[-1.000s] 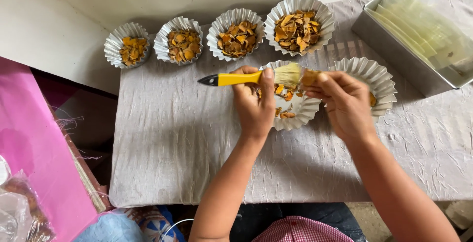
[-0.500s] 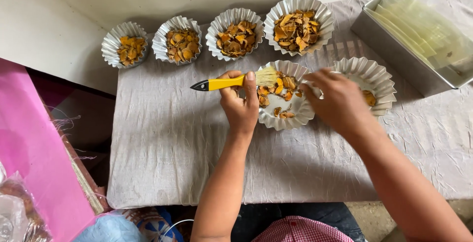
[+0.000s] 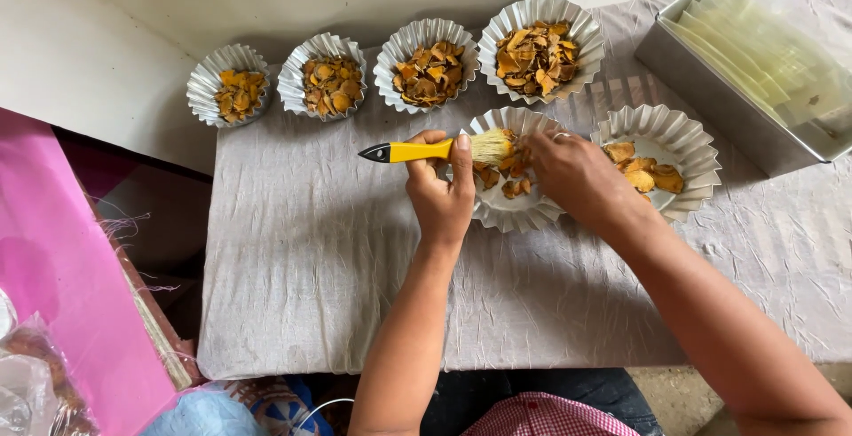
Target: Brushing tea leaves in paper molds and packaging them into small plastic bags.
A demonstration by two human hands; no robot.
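The left hand clamps a yellow-handled bristle brush; the right hand hides its fingertips over the fluted foil cup of orange slices, so its grip cannot be told.

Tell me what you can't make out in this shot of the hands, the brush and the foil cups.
- Head view: right hand covers part of the middle foil cup; what its fingertips hold is hidden.
- Left hand hides part of the brush handle.
- Metal tray: cut off by the right edge; its pale contents are unclear.
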